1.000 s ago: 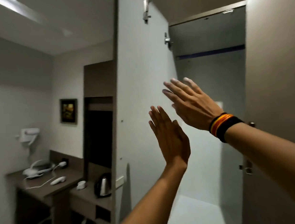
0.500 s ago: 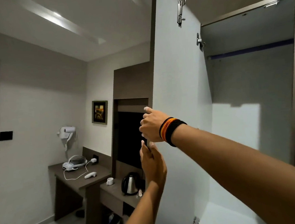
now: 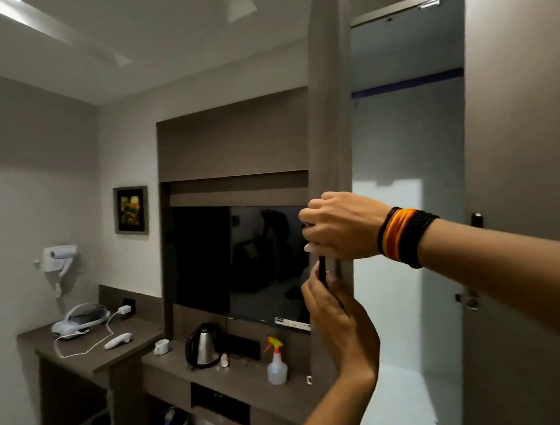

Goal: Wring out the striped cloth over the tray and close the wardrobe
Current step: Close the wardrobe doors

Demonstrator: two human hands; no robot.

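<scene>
Two bare forearms, no sleeves visible on either. The right hand (image 3: pixel 337 228) carries a thick stack of thread bands (image 3: pixel 406 236) at the wrist: mostly black cords, with a run of orange, red and yellow strands set toward the hand side. The left hand (image 3: pixel 341 328) and its wrist wear nothing. Pale, unpainted nails show on the fingers (image 3: pixel 309 247).
</scene>
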